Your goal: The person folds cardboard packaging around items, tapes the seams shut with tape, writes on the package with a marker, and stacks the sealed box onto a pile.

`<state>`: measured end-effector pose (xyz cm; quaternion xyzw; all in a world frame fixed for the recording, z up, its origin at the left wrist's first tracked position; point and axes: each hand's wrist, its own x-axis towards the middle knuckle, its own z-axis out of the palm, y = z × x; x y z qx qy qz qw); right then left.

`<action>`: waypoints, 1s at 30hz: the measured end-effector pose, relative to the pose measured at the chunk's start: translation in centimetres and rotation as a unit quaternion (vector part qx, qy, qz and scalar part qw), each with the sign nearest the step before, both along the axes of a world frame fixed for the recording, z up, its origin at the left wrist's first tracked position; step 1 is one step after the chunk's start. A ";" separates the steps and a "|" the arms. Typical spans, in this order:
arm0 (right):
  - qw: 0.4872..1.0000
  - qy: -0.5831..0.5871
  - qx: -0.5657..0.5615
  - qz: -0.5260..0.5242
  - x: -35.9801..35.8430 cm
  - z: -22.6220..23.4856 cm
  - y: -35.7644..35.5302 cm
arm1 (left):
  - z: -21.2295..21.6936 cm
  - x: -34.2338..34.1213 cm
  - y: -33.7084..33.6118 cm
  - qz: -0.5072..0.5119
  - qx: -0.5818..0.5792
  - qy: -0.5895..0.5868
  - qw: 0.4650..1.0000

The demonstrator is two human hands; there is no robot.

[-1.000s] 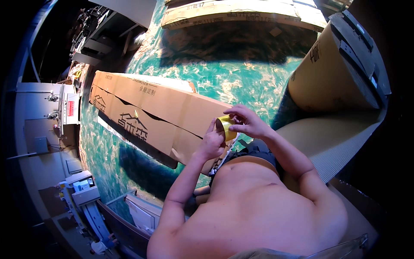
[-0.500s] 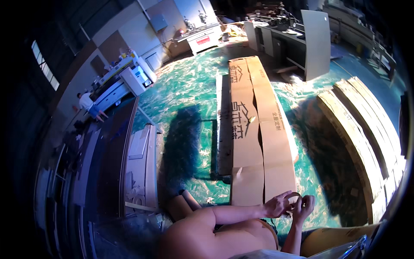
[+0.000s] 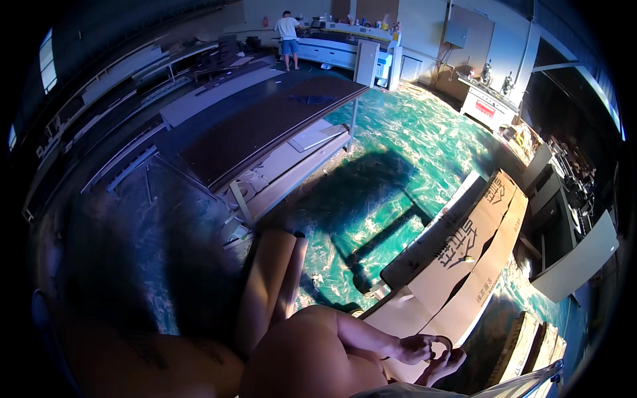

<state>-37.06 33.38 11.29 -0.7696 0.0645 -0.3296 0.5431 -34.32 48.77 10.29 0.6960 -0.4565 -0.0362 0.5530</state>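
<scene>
At far left, a dark wall with racks and long pale panels (image 3: 199, 99) stacked along it; view dim there, detail poor. Left of centre, a long dark tabletop (image 3: 265, 126) on a pale frame, lighter boards on the shelf beneath; beyond it, at top, a person (image 3: 288, 36) stands at a white machine bench, well apart from the work. Centre: glossy green floor (image 3: 405, 152) with bright glare and a broad shadow; two tan rolls (image 3: 272, 285) lie side by side near the bare torso at bottom. Right of centre: long flat cardboard carton (image 3: 464, 265) lying on the floor, flaps part open at its near end. Bottom right, both hands meet just beside that near end: left hand (image 3: 415, 348) curled, fingers pinched on the tape roll (image 3: 443, 346); right hand (image 3: 446, 361) below it, fingers closed against the roll's underside; roll held between the two, above the carton's near end; whether a free tape end is lifted, cannot tell. Far right: more cartons (image 3: 531, 345) stacked flat, a white panel (image 3: 574, 259) leaning.

Risks, as judged: head is turned away from the hands, so the tape end could fold back on itself and stick; loose grip could drop the roll onto the slick floor, where it would run off.
</scene>
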 end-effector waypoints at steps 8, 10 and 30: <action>0.989 0.078 0.026 0.122 6.4 1.0 0.8 | -0.9 1.8 1.3 0.190 0.006 -0.167 0.967; 0.989 0.067 0.040 0.124 6.9 2.5 2.9 | 0.6 2.0 1.8 0.213 0.017 -0.183 0.960; 0.962 0.041 -0.147 0.228 7.6 1.6 3.8 | 0.3 3.4 8.3 0.240 0.182 -0.192 0.934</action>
